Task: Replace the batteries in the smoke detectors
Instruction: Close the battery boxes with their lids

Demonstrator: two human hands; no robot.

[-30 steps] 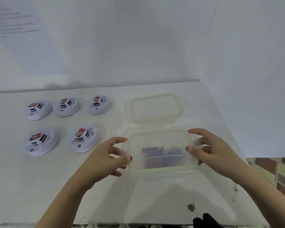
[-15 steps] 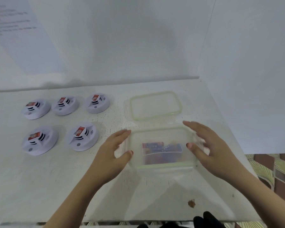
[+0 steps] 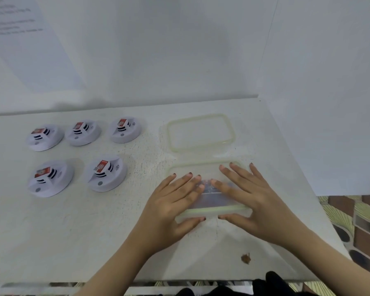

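Several white round smoke detectors, each with a red-labelled battery on top, stand in two rows at the left; the nearest is the front-right detector [image 3: 106,174]. A clear rectangular box [image 3: 212,209] with a pale green rim sits right of them, its lid on, and blurred blue and red batteries show through it. My left hand [image 3: 175,201] and my right hand [image 3: 254,195] lie flat on the lid with fingers straight and spread, thumbs at the near rim.
Behind the box lies a second clear rectangular piece [image 3: 201,132], empty; whether it is a box or a lid is unclear. White walls close the table at the back and right. A brown speck [image 3: 245,258] lies near the front edge.
My hands held the lid by its short ends over the box, then moved inward and on top. Both palms now press flat on the lid.
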